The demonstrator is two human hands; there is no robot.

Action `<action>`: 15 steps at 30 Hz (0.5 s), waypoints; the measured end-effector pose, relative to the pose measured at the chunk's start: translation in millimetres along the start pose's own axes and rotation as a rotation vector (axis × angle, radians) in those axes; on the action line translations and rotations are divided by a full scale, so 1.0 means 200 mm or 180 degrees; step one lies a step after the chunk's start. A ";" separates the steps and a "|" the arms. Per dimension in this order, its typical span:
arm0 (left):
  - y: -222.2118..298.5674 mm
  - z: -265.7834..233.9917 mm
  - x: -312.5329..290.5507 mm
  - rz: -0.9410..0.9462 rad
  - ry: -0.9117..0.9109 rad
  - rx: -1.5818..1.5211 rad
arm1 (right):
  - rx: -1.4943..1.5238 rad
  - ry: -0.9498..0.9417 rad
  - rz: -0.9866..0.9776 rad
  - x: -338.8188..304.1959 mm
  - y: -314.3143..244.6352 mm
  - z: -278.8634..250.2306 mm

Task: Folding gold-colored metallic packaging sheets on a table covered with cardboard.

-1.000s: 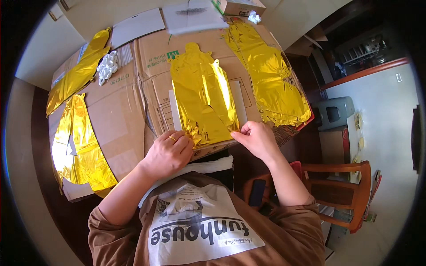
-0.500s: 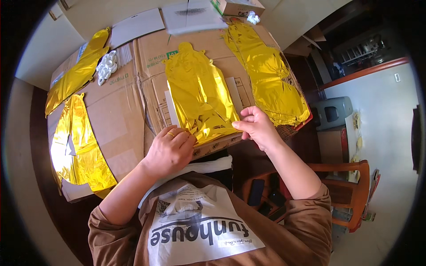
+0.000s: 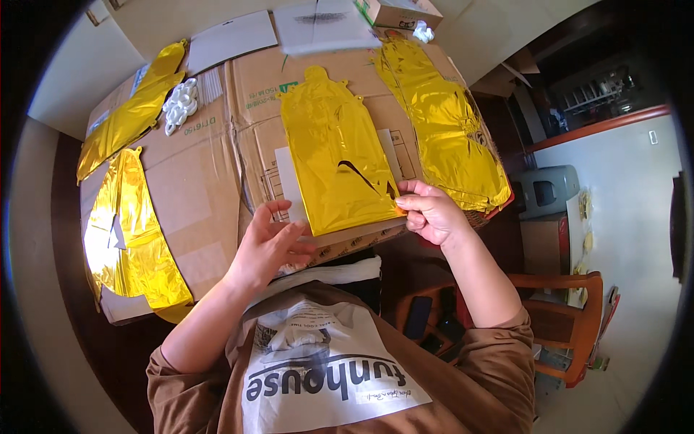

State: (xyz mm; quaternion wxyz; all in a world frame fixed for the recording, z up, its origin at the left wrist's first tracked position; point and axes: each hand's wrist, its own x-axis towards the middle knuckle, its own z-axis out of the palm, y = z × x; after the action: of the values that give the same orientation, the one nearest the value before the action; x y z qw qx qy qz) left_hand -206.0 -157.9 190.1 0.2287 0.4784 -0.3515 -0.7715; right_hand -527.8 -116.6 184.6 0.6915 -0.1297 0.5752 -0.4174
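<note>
A flat, uninflated gold foil balloon lies in front of me on cardboard, its narrow rounded end pointing away. My right hand pinches its near right corner between thumb and fingers. Close to the near left corner, my left hand hangs with fingers apart, holding nothing. A curved dark fold or gap crosses the foil near the right hand. Partly under the balloon is a pale sheet, showing along both sides.
More flat gold foil balloons lie around: one at right, one at far left, one at near left. A white ribbon bundle sits on the cardboard. Behind is a tissue box; a wooden chair stands right.
My left hand has lifted off the near left part of the balloon and opened. The foil's near end now lies smoother. My right hand has moved slightly right and nearer, at the corner.
</note>
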 end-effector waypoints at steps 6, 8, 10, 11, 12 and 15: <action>-0.03 0.05 0.13 0.0554 0.0231 0.0538 | -0.0719 0.0137 -0.0470 0.00 0.04 0.04; -0.03 0.06 0.14 0.0684 0.0364 0.0979 | -0.1015 0.0215 -0.0626 0.00 0.05 0.04; -0.03 0.05 0.15 0.0695 0.0439 0.1045 | -0.1181 0.0316 -0.0663 -0.01 0.04 0.07; -0.03 0.05 0.15 0.0701 0.0478 0.1078 | -0.1264 0.0364 -0.0680 -0.02 0.05 0.08; -0.03 0.06 0.15 0.0706 0.0474 0.1024 | -0.1326 0.0354 -0.0741 -0.02 0.05 0.08; -0.03 0.06 0.15 0.0713 0.0480 0.0938 | -0.1506 0.0352 -0.0895 0.00 0.08 0.06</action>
State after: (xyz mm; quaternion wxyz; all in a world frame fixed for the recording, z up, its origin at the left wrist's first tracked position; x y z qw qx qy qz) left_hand -230.9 -170.5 171.8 0.2664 0.5211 -0.4935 -0.6434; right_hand -509.4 -110.1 178.5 0.5449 -0.3430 0.6699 -0.3697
